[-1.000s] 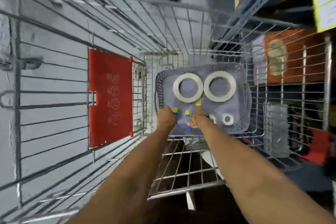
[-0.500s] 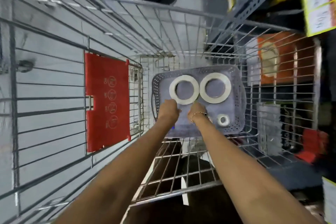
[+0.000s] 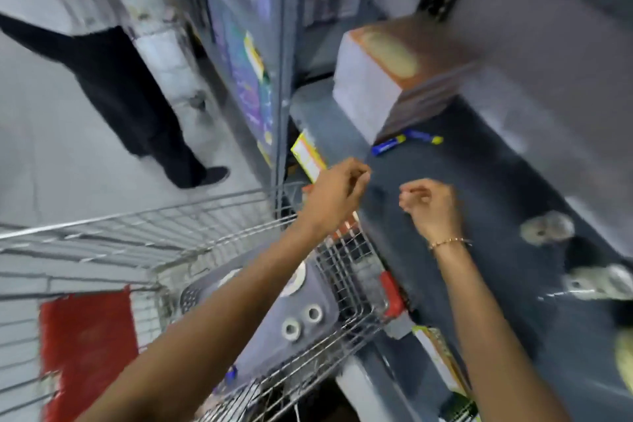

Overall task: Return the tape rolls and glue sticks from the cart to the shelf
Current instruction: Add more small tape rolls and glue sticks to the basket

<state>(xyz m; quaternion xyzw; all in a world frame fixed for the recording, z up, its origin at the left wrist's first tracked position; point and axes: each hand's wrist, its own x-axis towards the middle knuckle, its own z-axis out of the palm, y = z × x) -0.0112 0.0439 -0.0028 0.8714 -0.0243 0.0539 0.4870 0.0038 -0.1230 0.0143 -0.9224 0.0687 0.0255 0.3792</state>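
Both hands, left (image 3: 337, 192) and right (image 3: 430, 204), loosely curled, empty, above shelf (image 3: 479, 188) with two glue sticks (image 3: 406, 142).

The dark shelf (image 3: 479, 202) is bare around both hands, open toward its far end until the two glue sticks (image 3: 406, 142) and the box (image 3: 370, 96) just behind them. To the right, blurred tape rolls (image 3: 548, 228) crowd the board. The cart (image 3: 346, 250) wire stands against the shelf's left edge.
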